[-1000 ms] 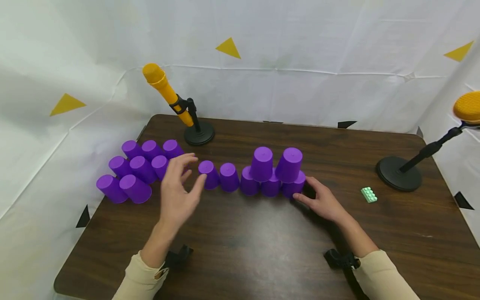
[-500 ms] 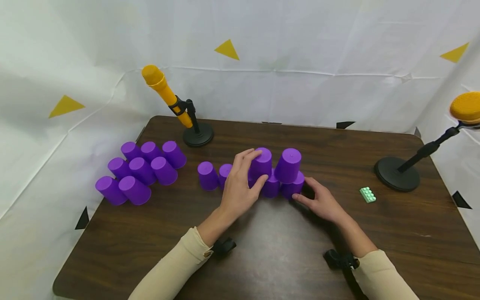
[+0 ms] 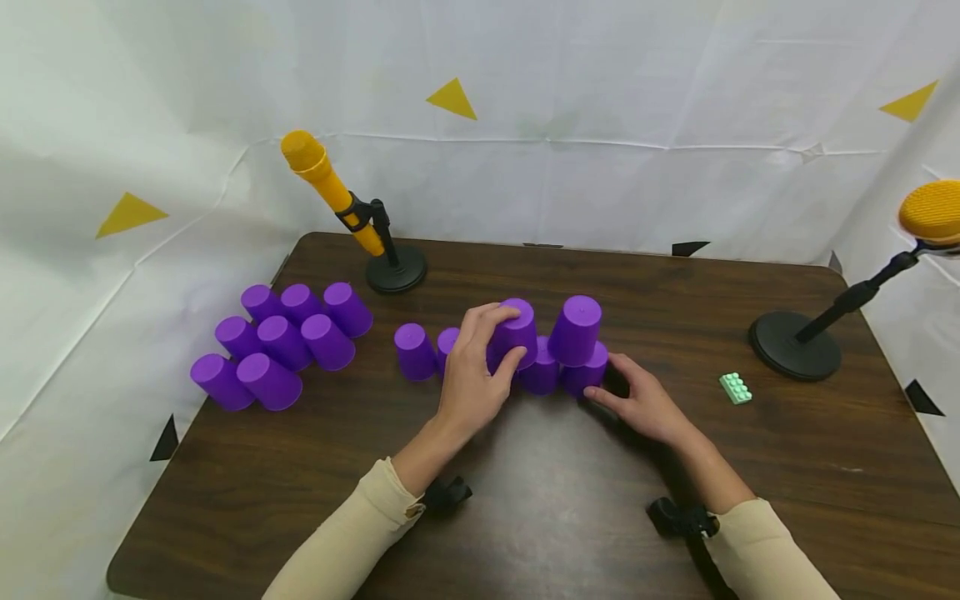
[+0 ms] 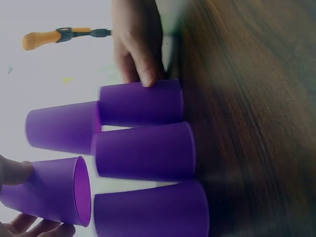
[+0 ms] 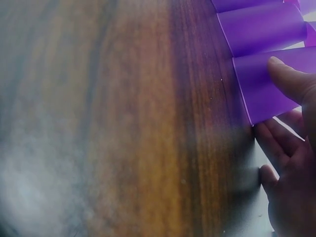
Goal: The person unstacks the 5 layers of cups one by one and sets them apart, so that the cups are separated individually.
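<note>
My left hand grips an upside-down purple cup, its thumb on one side and fingers on the other. In the left wrist view that cup is slightly tilted, its rim just apart from the lower cups. Beneath it stand a middle cup and a left cup, the latter mostly hidden by the hand in the head view. My right hand holds the rightmost lower cup, thumb in front and fingers on the far side. Another upper cup rests across the middle and right lower cups.
Two purple cups, one a single cup, stand left of the stack, the other partly hidden. Several more cups stand in rows at far left. A yellow microphone on a stand, a second microphone stand and a green toy brick are on the table.
My left hand has moved right from beside the left rows to the upper left cup, gripped it and shifted it slightly left. The right hand stays at the rightmost lower cup.
</note>
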`<action>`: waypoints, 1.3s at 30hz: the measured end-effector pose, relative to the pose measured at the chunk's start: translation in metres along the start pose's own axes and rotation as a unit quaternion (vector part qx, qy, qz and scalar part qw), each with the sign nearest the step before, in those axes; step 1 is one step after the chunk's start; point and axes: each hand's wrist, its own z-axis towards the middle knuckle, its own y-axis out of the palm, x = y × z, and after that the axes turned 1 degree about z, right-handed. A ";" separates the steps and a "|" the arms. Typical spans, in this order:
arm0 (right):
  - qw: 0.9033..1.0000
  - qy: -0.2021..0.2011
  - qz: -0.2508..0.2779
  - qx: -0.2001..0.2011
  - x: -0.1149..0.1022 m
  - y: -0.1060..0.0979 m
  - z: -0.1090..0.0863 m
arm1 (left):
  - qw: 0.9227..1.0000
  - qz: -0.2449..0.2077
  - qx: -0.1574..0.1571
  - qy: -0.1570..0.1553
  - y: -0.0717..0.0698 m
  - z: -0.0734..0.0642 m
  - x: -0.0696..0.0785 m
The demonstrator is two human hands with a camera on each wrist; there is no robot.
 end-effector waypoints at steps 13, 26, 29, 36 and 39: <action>1.000 0.001 -0.001 0.002 0.000 0.001 0.000 | 0.993 -0.004 0.116 -0.018 -0.098 -0.050 0.016; 1.000 -0.001 -0.002 0.005 0.000 0.001 0.000 | 0.956 0.202 0.160 -0.142 -0.163 -0.083 -0.091; 1.000 0.001 -0.002 0.005 0.000 0.002 0.000 | 0.953 0.224 0.142 -0.149 -0.166 -0.084 -0.099; 1.000 0.003 -0.002 0.006 -0.001 0.002 -0.001 | 0.950 0.228 0.120 -0.175 -0.168 -0.082 -0.105; 1.000 0.003 -0.001 0.005 -0.001 0.001 -0.001 | 0.948 0.229 0.121 -0.184 -0.168 -0.081 -0.107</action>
